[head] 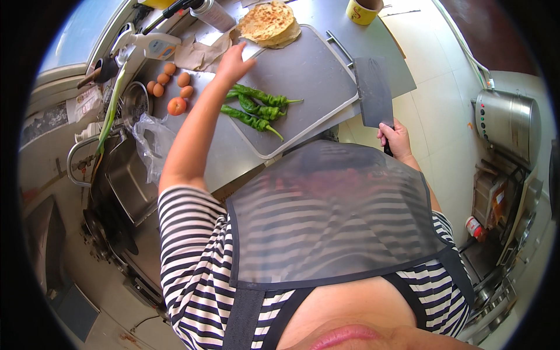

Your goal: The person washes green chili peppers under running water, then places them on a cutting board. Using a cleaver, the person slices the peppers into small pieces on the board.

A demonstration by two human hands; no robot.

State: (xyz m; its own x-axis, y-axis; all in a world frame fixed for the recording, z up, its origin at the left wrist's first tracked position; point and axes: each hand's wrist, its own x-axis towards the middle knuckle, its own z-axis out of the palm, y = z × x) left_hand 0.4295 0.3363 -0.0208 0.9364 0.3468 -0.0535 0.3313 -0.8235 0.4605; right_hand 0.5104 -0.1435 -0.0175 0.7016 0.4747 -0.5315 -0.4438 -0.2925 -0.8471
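Observation:
My right hand (396,139) grips the dark handle of a wide cleaver (374,92), its blade pointing away from me beside the board's right edge. My left hand (235,65) reaches over the far left part of a grey cutting board (306,65), fingers apart and holding nothing visible. Just beyond its fingertips stands a stack of browned flatbreads (267,24). A crumpled beige cloth (203,52) lies left of that hand. Several long green peppers (260,107) rest on the board, partly hidden by my left forearm.
Left of the board are several brown eggs (163,78), a tomato (176,106), a metal bowl (138,103) and a plastic bag (153,140) near the sink (133,179). A spray bottle (153,46), a spray can (213,15) and a yellow container (363,11) stand farther back.

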